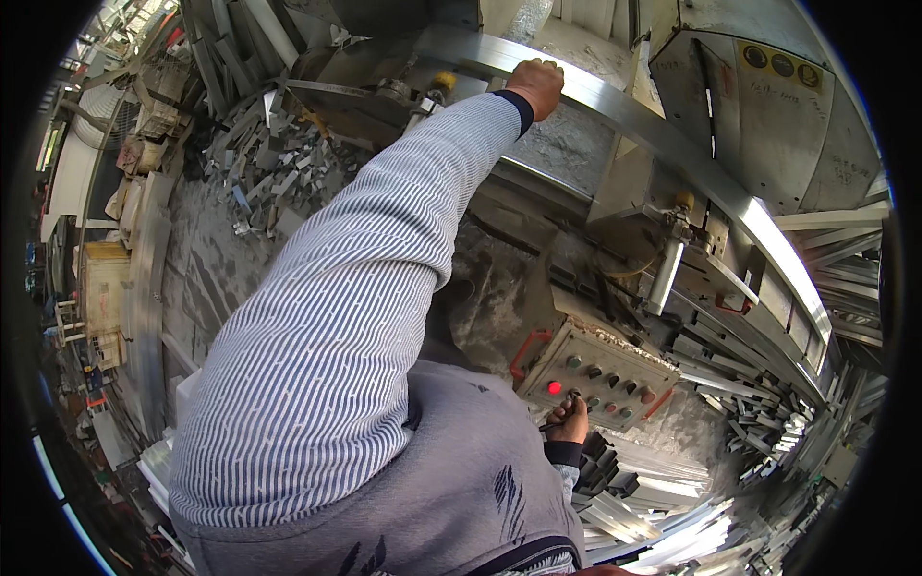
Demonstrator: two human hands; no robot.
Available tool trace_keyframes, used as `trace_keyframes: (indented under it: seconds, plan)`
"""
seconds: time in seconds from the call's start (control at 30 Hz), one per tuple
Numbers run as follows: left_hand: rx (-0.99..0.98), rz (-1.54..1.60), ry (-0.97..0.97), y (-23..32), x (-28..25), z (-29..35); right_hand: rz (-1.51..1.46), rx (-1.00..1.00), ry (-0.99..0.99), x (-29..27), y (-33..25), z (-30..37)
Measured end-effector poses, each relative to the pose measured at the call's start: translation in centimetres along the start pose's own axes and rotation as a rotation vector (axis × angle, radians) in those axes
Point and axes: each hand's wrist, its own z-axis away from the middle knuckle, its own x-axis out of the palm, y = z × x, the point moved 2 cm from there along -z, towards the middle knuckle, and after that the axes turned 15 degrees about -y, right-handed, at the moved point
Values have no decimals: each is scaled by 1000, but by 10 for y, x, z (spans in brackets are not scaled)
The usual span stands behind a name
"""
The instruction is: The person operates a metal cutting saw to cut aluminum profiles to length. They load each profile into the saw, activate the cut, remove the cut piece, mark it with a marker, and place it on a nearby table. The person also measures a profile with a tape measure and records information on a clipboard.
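Gripping a long, smooth, shiny metal bar [672, 144] laid across the machine [624, 206], the left hand [536, 88] curls over its edge; the right hand [569, 420] reaches the boxy, scuffed control panel [603, 389], its pinch impossible to tell.

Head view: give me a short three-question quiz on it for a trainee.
1. True or false: the left hand is on the long metal bar.
2. Multiple choice: what colour is the glowing light on the panel? A) green B) red C) blue
3. Open question: which hand is at the panel?

Key:
1. True.
2. B.
3. The right hand.
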Motion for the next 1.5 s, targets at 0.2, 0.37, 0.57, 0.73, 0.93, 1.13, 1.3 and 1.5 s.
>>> trace_keyframes:
  seconds: [0.2, 0.37, 0.57, 0.73, 0.93, 1.13, 1.3, 1.5]
  plan:
    - [-12, -12, 7, 0, 2, -1, -471, -35, -143, 6, 13, -9]
    - [40, 2, 33, -2, -1, -1, -460, -161, -268, 25, 15, 6]
    - [20, -92, 18, 0, -4, -2, -478, -284, -122, 27, 6, 29]
    - [22, -130, 32, 1, -4, -1, -481, -308, 10, 14, 20, 47]
    - [32, -99, 18, -1, -4, -3, -480, -362, 75, 8, 40, 61]
    - [14, -77, 32, 8, -3, 24, -378, -460, 163, -5, 35, 75]
    - [131, -5, -147, 15, -6, 66, -237, -541, 189, -32, 18, 83]
    - [271, 584, -370, 56, 106, 239, 186, -605, 360, -80, 1, 66]
